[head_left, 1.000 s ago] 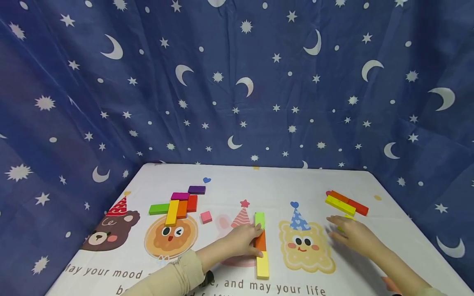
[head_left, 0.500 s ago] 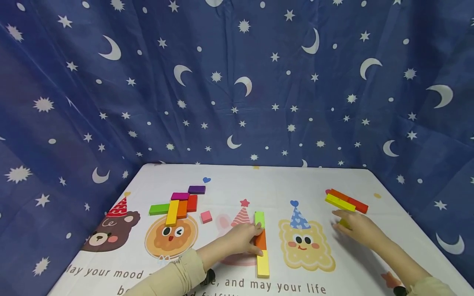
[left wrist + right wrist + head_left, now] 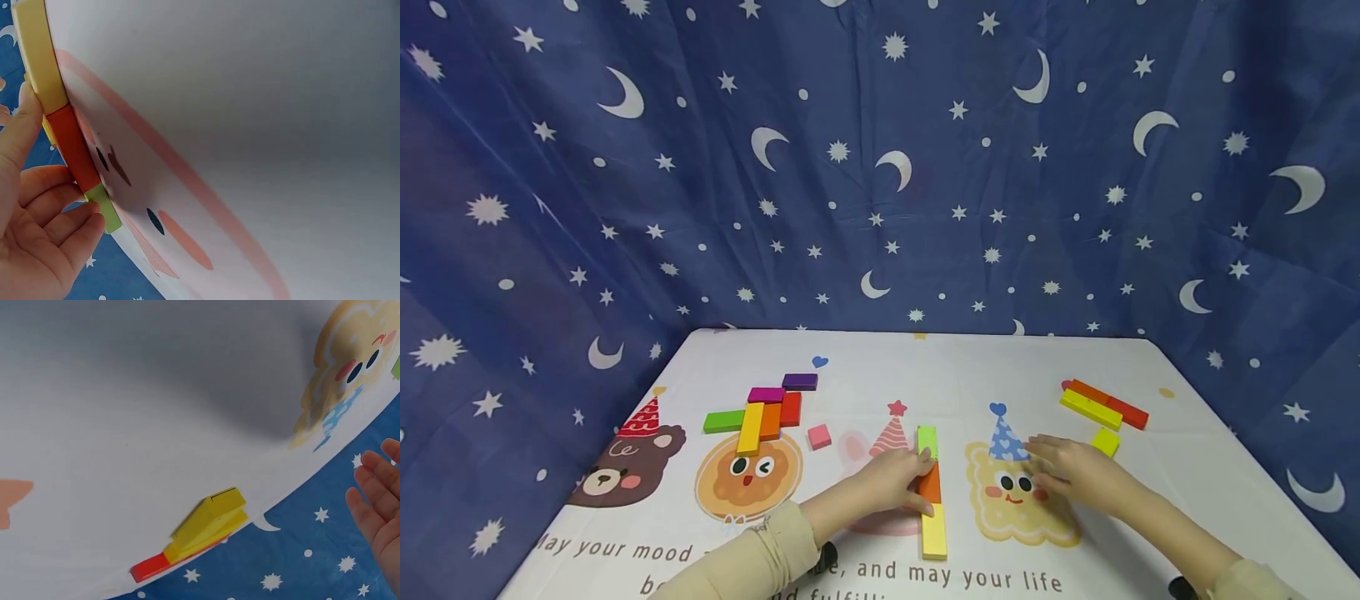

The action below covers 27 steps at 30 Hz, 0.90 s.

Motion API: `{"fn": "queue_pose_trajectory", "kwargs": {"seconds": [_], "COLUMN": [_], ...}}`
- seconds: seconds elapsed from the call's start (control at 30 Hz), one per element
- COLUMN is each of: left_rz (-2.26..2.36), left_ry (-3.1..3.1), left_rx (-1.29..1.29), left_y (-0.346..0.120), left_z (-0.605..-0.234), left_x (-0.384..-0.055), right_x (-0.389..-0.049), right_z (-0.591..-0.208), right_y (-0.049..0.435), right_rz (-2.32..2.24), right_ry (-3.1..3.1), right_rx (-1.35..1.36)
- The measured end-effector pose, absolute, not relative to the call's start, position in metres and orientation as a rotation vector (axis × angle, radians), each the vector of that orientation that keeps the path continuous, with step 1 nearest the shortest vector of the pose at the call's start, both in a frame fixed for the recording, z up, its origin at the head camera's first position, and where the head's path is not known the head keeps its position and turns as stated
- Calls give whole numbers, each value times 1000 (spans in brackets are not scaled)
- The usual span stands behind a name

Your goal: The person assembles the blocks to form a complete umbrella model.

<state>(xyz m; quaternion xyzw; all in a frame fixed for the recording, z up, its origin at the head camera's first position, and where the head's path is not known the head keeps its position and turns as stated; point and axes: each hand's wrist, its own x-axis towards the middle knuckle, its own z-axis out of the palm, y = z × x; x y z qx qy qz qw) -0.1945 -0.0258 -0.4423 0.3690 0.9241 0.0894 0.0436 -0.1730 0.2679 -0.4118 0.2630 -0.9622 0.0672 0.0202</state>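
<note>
A lime-green block [image 3: 927,442], an orange block [image 3: 929,483] and a pale yellow block [image 3: 934,533] lie end to end in a row across the middle of the table. My left hand [image 3: 891,482] rests against the row's left side, its thumb by the yellow block and its other fingers at the orange and green ones. In the left wrist view, those fingers [image 3: 90,219] bend loosely beside the green block. My right hand [image 3: 1078,471] hovers above the printed biscuit, fingers extended and holding nothing. Just beyond it lies a yellow block [image 3: 1105,442].
At the back right, a longer yellow bar [image 3: 1090,409] lies along orange and red blocks [image 3: 1125,413]. Several coloured blocks cluster at the left, among them a green one [image 3: 724,422] and a purple one [image 3: 800,382]. A pink cube [image 3: 819,437] sits nearby. A starry blue curtain [image 3: 880,167] hangs behind.
My right hand has drawn left, away from the right-hand yellow block, which shows more plainly now, to the biscuit print. The left hand has stayed at the row.
</note>
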Motion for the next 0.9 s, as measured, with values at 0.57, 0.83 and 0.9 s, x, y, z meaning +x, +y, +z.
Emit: {"fn": "queue_pose_trajectory", "kwargs": {"seconds": [0.57, 0.83, 0.9], "left_rz": [338, 339, 330], "left_ry": [2785, 2784, 2784], "left_rx": [993, 1018, 1023], "left_y": [-21, -23, -23], "left_z": [-439, -439, -439], "left_x": [-196, -196, -196], "right_x": [-119, -115, -115], "right_z": [-427, -431, -432], "right_y": [186, 178, 178], "right_rz": [560, 779, 800], "right_ry": [-3180, -3201, -3212], "right_rx": [1374, 1402, 1389]}}
